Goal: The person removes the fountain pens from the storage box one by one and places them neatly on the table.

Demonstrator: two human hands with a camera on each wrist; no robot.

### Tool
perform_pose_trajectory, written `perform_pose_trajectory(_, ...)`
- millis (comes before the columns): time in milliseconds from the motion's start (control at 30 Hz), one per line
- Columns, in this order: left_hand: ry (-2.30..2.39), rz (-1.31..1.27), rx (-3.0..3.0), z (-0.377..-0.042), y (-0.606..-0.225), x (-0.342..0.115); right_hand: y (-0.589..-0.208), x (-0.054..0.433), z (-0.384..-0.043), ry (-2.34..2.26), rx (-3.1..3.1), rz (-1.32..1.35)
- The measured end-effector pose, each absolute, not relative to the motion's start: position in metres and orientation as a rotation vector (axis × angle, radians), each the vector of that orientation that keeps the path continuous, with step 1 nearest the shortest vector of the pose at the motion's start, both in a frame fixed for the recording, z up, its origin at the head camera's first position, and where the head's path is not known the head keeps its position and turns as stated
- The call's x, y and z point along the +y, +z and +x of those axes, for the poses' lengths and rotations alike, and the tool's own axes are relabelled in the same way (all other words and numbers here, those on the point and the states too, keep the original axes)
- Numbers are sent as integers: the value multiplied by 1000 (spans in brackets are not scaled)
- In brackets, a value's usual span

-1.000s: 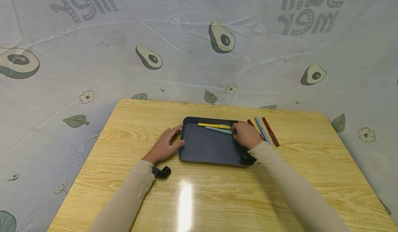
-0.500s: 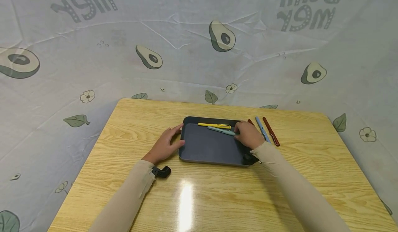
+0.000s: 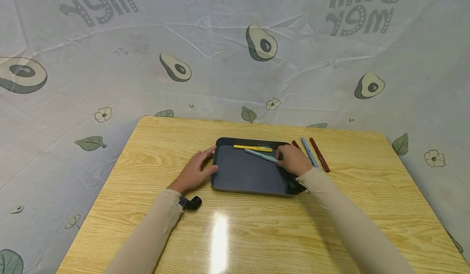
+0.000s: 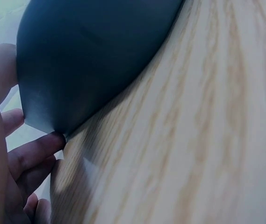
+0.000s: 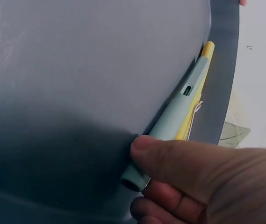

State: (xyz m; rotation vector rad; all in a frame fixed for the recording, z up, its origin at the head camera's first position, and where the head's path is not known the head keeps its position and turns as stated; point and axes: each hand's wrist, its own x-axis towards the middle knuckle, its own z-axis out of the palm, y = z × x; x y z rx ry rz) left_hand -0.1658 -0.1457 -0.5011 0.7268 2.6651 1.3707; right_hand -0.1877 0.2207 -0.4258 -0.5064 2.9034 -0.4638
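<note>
Pale green pen: The pale green pen (image 3: pixel 259 155) is inside the dark grey tray (image 3: pixel 246 174), in its far right part, slanting near the yellow pen (image 3: pixel 249 147). Whether it touches the tray floor, one cannot tell.

Right hand: The right hand (image 3: pixel 293 160) grasps the pale green pen near its right end. The head view hides this end behind the fingers; the right wrist view shows it, dark and round, just beyond the thumb (image 5: pixel 144 143), and the other fingers are bent below.

Slot and clip: Only the right wrist view lets one see clearly the small slot in the green barrel. There the pale green pen covers part of the yellow pen, whose metal clip is visible beside it; contact between the two is not certain.

Left hand: The left hand (image 3: pixel 194 170) is spread and relaxed, with thumb and fingertips at the left edge of the tray. The left wrist view shows from close the fingers touching the outer side of the tray, and the wood grain of the table (image 4: pixel 189 140).

Pens outside the tray: Only the head view presents these: a light blue pen (image 3: pixel 308 151) between two dark red pens (image 3: pixel 319 154), on the table to the right. The right hand partly hides the nearer red one.
</note>
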Motion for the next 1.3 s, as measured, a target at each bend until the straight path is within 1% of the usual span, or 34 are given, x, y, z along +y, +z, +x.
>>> perform_pose_trajectory(600,1344,696,2671,-165,-497,-144,-421,229,-183,-559,2834,-742)
perform_pose_trajectory(1300,1351,718,2666,-166,-499,-144,-424,233,-178,-627,2939,-705)
